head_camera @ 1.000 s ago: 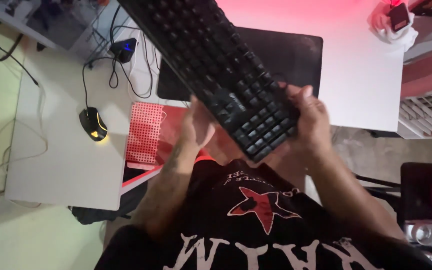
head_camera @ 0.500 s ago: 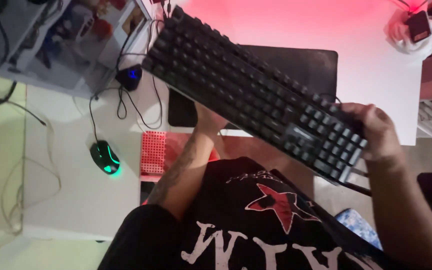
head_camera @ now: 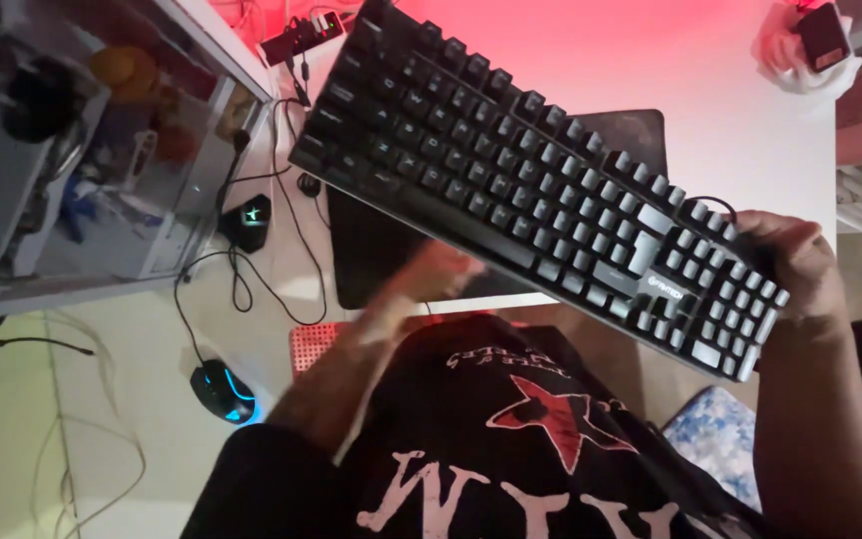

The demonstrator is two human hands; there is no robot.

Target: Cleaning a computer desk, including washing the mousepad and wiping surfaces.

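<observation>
Keyboard [head_camera: 541, 190] held above table [head_camera: 730, 120], long axis diagonal upper-left to lower-right, keys up; right hand [head_camera: 795, 262] grips lower-right end, left hand [head_camera: 431, 279] blurred beneath, grip indeterminate.

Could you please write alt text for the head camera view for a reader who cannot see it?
A person's right hand holds a black keyboard tilted above a white desk, the blurred left hand beneath it. A lit mouse lies lower left.

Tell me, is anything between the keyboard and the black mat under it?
Only the left hand, blurred, just under the keyboard's near edge. The right hand has its grip on the keyboard's right end, holding it tilted above the mat. The part of the mat that shows is bare.
</observation>
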